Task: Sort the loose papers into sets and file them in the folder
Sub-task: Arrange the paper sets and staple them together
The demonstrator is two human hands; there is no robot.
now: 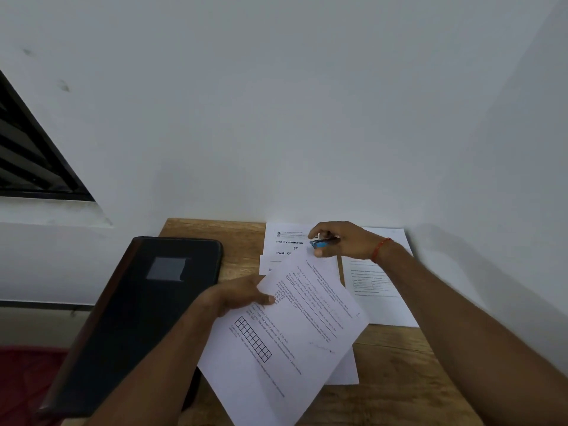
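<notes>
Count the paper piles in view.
3: front pile, held by the left hand; back pile, beneath the right hand gripping a blue tool; right pile, untouched. Sheets underneath may be hidden.

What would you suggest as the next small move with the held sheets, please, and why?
Probably fasten the top corner of the white printed sheets with the small blue tool, seemingly a stapler. The left hand holds the sheets angled towards it, the right hand grips the tool just at that corner, and the black rectangular folder lies closed beside them.
</notes>
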